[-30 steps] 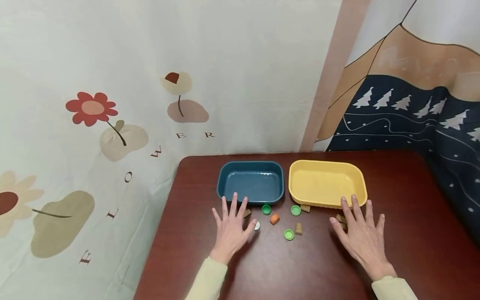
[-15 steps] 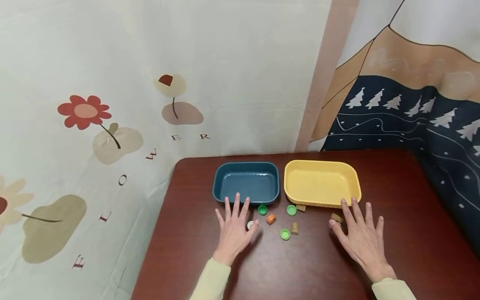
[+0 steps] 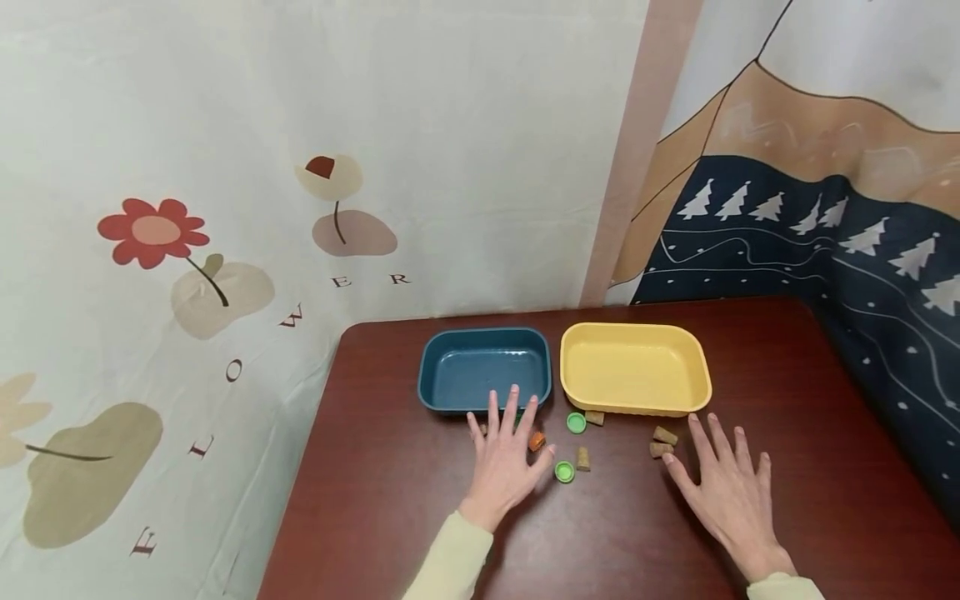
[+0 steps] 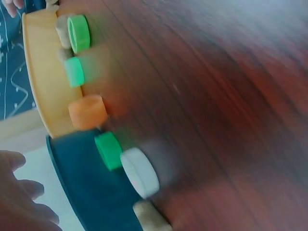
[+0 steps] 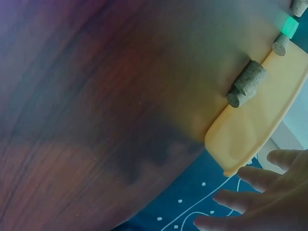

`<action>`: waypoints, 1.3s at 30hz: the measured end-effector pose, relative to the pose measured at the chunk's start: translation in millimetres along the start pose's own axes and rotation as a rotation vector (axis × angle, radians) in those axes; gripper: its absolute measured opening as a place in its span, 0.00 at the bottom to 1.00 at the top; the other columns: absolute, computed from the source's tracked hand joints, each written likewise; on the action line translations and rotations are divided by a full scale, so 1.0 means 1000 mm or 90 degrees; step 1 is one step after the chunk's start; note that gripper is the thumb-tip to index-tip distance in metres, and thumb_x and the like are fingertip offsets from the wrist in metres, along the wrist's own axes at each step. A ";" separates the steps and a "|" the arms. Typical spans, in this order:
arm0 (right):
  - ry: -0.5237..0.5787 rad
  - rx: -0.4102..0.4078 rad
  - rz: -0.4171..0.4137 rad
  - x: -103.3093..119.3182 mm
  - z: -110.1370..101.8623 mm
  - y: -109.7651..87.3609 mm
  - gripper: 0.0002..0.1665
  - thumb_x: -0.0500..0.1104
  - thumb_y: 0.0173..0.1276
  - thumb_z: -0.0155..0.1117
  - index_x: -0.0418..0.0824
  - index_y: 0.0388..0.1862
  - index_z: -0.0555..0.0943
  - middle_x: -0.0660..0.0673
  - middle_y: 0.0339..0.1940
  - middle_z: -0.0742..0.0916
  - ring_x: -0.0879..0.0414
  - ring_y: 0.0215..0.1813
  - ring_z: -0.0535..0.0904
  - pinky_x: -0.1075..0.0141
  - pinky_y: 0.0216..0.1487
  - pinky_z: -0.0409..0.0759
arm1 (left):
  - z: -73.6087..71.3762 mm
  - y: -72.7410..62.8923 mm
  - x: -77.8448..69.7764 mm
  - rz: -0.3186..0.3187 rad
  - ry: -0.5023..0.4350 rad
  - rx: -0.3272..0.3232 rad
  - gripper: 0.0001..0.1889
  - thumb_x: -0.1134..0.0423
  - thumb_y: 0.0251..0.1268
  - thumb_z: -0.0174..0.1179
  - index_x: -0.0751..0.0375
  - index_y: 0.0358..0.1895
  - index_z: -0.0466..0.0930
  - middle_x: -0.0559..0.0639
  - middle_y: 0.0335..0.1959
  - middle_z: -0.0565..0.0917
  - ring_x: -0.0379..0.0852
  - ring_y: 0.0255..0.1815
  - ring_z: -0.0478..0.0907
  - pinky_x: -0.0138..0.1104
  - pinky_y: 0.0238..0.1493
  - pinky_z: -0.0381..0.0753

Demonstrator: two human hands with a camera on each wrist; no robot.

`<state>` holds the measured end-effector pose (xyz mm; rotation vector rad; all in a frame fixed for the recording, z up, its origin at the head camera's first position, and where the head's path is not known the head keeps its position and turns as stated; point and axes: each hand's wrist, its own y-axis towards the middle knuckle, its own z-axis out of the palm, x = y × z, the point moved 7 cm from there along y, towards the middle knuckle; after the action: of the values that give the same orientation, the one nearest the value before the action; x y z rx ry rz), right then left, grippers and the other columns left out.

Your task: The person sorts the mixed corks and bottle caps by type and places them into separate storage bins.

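Observation:
My left hand, fingers spread, hovers over the small items in front of the blue tray and holds nothing. By its fingers lies an orange bottle cap. A white cap and a dark-green cap show in the left wrist view; the hand mostly hides them in the head view. To the right are light-green caps and a cork. My right hand, also spread and holding nothing, is beside two corks near the yellow tray.
Both trays stand side by side at the back of the dark red-brown table. Another cork lies against the yellow tray's front. A printed curtain hangs behind the table.
My left hand has moved right, from beside the white cap to over it and close to the orange cap. The right hand has drawn slightly away from the two corks. The head view has shifted.

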<state>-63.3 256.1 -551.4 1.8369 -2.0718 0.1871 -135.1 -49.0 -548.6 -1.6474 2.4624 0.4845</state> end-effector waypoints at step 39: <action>-0.026 -0.064 -0.058 0.032 0.026 -0.005 0.18 0.48 0.66 0.74 0.46 0.53 0.83 0.33 0.48 0.84 0.26 0.53 0.78 0.25 0.53 0.66 | 0.033 0.041 -0.039 0.094 0.129 0.049 0.38 0.33 0.72 0.54 0.43 0.81 0.63 0.46 0.83 0.60 0.63 0.83 0.50 0.73 0.71 0.49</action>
<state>-65.8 216.3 -565.0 1.8843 -1.9806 0.0220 -160.0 10.4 -561.0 -1.5638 2.7237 0.2457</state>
